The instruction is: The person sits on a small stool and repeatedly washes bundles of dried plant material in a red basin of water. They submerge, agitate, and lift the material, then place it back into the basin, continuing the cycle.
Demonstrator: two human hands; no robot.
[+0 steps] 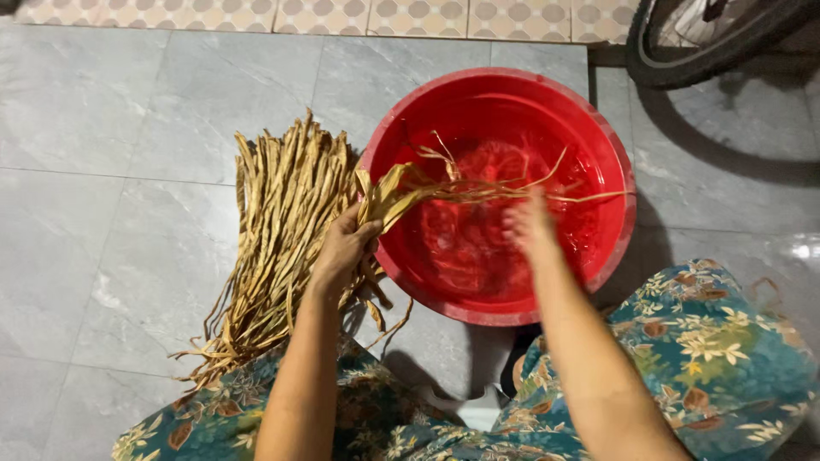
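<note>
Left hand [343, 248]: fingers clamped on a leaf bundle [401, 192] at the basin [615, 154] rim. The bundle's long axis runs rightward over the water. Right hand [530, 226], blurred, sits under the strands; grip cannot be told. Dry pile [278, 230] lies left on the floor.

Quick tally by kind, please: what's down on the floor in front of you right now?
Red basin with water: 1
Pile of dried leaf strips on the tiles: 1
Bunch of strips held by the left hand, over the basin near the right hand: 1
Bicycle wheel: 1
Total: 4
</note>
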